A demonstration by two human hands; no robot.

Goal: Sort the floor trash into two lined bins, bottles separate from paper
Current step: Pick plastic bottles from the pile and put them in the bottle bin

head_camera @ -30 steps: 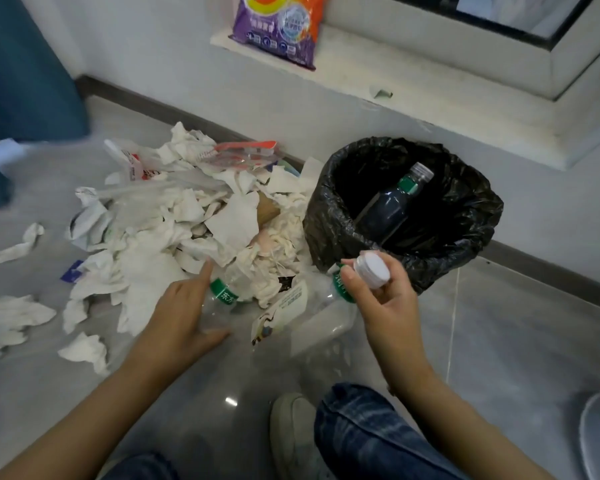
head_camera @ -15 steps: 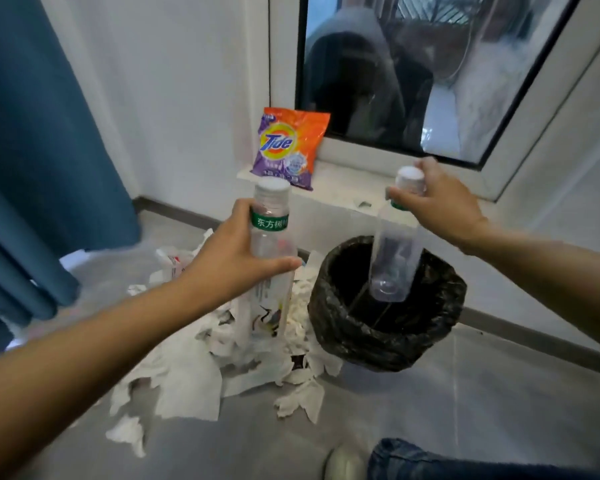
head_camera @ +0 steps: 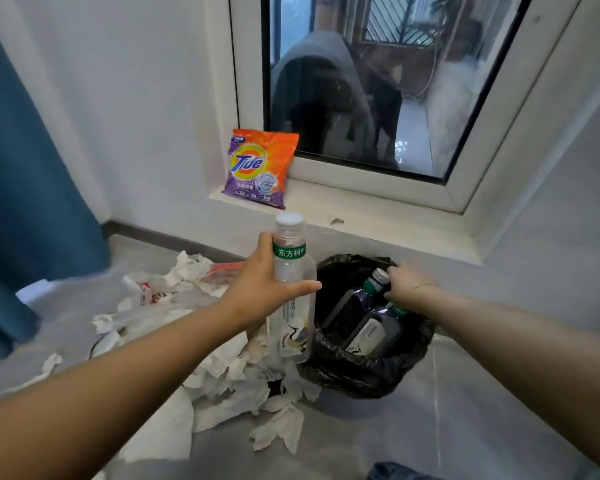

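Observation:
My left hand point(head_camera: 260, 289) grips a clear plastic bottle point(head_camera: 293, 306) with a white cap and green neck band, upright, just left of the black-lined bin point(head_camera: 361, 379). My right hand point(head_camera: 407, 287) reaches down over the bin's far rim, fingers curled round the top of a second clear bottle point(head_camera: 374, 332) that leans inside the bin; its cap is hidden under the hand. A dark bottle point(head_camera: 357, 303) lies in the bin beside it. Torn white paper point(head_camera: 222, 386) is piled on the floor left of the bin.
An orange and purple detergent bag point(head_camera: 257, 168) stands on the window sill point(head_camera: 378, 223) behind the bin. A blue curtain point(head_camera: 25, 168) hangs at the left. Grey tiled floor point(head_camera: 499, 393) stretches right of the bin. Only one bin is in view.
My right hand has lowered its bottle from above the bin down into it. My left hand has carried its bottle a little to the right, closer to the bin.

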